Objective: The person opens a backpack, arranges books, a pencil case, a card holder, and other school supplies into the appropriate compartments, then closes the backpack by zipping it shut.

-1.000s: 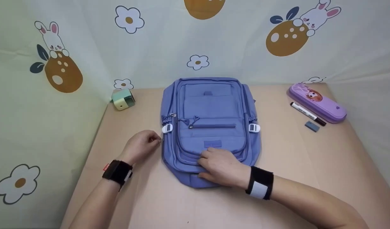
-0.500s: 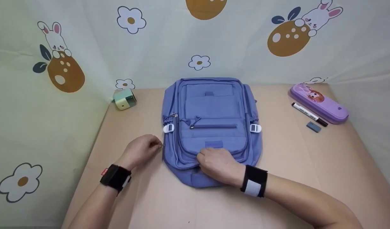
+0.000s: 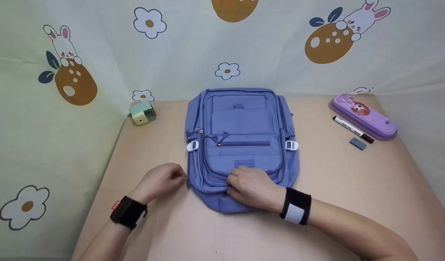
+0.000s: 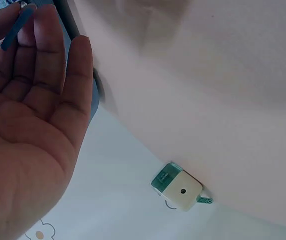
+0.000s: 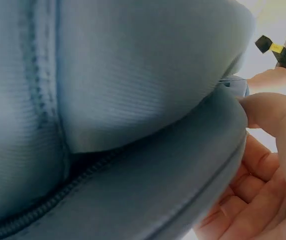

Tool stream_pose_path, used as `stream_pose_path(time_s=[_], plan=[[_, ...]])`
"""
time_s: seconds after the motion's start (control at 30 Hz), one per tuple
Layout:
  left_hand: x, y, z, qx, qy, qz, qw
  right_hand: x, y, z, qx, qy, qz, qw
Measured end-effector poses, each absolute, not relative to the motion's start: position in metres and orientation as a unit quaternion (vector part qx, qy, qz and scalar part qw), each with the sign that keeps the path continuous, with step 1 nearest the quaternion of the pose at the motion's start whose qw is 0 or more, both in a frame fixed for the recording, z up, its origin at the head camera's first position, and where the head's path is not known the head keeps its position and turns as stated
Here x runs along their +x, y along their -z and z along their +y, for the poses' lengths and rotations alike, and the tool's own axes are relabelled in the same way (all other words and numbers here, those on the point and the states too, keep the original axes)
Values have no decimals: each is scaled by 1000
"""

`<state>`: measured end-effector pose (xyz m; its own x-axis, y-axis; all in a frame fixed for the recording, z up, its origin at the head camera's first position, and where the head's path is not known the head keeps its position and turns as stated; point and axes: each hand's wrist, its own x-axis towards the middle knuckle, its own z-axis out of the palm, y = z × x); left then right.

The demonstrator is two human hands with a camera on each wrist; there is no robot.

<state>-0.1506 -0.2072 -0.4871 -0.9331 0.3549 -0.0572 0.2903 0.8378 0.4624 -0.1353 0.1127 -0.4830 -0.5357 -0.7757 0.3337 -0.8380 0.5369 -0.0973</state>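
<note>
A blue backpack point(image 3: 240, 121) lies front side up on the table, its zips and white side buckles showing. At its left side edge, my left hand point(image 3: 160, 183) pinches a zipper pull; the left wrist view shows its blue tab point(image 4: 17, 27) between thumb and fingers. My right hand point(image 3: 254, 189) grips the lower front of the bag. In the right wrist view, the thumb and fingers of that hand point(image 5: 262, 165) hold a fold of the fabric, and a zip point(image 5: 38, 212) runs across the bag beside it.
A green and cream pencil sharpener point(image 3: 142, 113) stands at the back left. On the right lie a purple pencil case point(image 3: 365, 117), a black-and-white marker point(image 3: 353, 129) and a grey-blue eraser point(image 3: 358, 144). Printed cloth point(image 3: 186, 47) hangs around the table point(image 3: 193, 235).
My left hand has slid down along the backpack's left edge toward its lower corner, pinching the pull. The right hand stays at the bag's lower front, shifting only slightly.
</note>
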Motion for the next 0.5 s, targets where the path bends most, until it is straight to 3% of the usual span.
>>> stream_pose_path(time_s=[0.5], plan=[[-145, 495, -210, 152, -276, 947, 57, -128, 487, 191, 446, -165, -871, 123]])
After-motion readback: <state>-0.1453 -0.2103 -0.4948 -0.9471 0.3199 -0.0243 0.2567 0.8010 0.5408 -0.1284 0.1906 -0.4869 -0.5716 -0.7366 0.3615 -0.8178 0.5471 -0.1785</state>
